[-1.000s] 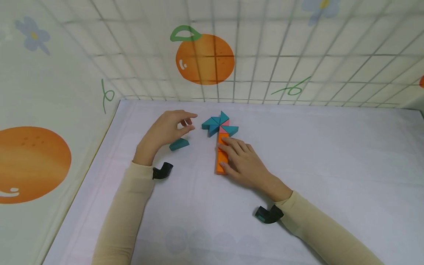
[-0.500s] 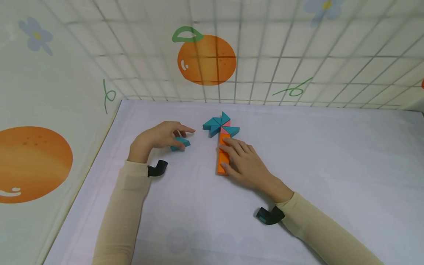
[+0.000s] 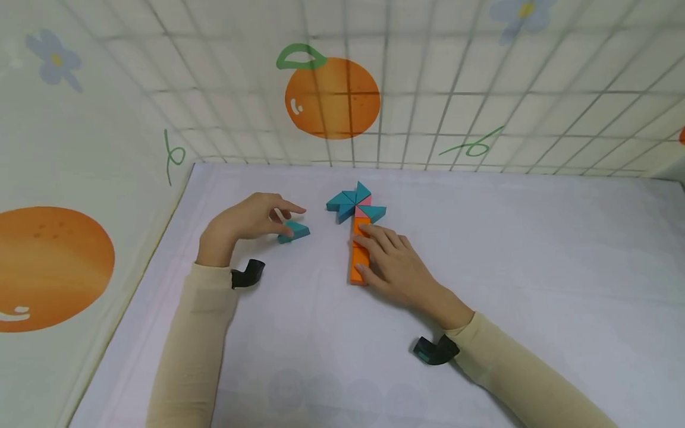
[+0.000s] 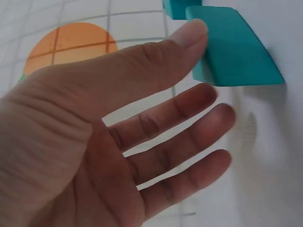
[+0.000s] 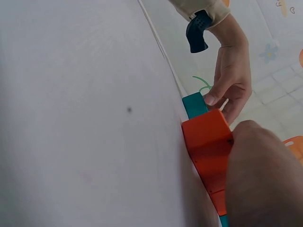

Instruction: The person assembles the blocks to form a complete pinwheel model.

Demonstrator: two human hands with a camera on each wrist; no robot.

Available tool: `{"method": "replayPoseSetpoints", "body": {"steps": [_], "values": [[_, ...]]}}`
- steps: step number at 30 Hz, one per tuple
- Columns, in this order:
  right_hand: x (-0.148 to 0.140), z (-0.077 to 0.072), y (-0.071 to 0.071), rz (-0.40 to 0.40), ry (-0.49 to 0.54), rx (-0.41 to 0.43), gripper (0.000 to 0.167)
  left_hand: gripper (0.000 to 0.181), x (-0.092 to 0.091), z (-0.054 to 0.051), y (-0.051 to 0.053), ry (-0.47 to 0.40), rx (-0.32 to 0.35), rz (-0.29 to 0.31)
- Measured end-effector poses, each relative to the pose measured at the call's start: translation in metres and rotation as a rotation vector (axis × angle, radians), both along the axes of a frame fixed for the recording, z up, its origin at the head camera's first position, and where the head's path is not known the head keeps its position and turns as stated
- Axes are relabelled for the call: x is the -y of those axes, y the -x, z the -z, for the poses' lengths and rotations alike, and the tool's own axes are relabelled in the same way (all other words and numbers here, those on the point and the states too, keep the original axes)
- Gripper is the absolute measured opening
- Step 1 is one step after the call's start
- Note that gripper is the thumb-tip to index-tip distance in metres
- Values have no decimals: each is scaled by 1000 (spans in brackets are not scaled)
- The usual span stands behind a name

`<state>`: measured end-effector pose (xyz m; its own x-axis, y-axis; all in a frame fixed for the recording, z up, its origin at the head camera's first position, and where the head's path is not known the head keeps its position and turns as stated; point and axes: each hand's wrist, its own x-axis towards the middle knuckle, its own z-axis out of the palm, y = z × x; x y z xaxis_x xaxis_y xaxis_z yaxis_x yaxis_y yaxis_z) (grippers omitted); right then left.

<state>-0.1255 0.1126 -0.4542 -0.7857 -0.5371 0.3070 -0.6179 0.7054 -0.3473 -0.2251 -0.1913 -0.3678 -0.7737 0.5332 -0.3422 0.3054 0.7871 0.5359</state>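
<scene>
In the head view my left hand (image 3: 247,220) is over the left part of the table. Its thumb touches a loose teal block (image 4: 236,52), which lies on the cloth; the index finger reaches out past it, apart from the block. My right hand (image 3: 398,270) rests on a column of orange blocks (image 3: 360,274), its fingertips and thumb lying on them. From the top of that column fans a pinwheel of teal triangular blocks (image 3: 346,197), with pink blocks (image 3: 362,209) among them. Part of the orange column is hidden under the right fingers.
The blocks lie on a white-covered table (image 3: 524,255). A pale grid-patterned backdrop with a printed orange (image 3: 333,98) rises behind, and another printed sheet (image 3: 134,119) stands at the left. A black wrist camera (image 3: 248,274) sits by the left cuff, another (image 3: 436,349) by the right.
My left hand has come down and left from above the loose teal block, bringing its thumb onto it. The block has shifted slightly right. My right hand stays on the orange blocks.
</scene>
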Motion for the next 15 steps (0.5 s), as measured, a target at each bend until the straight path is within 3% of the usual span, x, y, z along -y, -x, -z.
{"method": "replayPoseSetpoints", "body": {"steps": [6, 15], "values": [[0, 0, 1, -2, -1, 1, 52, 50, -2, 1, 1, -18, 12, 20], [0, 1, 1, 6, -10, 21, 52, 45, -17, 8, 1, -44, -40, 21]]}}
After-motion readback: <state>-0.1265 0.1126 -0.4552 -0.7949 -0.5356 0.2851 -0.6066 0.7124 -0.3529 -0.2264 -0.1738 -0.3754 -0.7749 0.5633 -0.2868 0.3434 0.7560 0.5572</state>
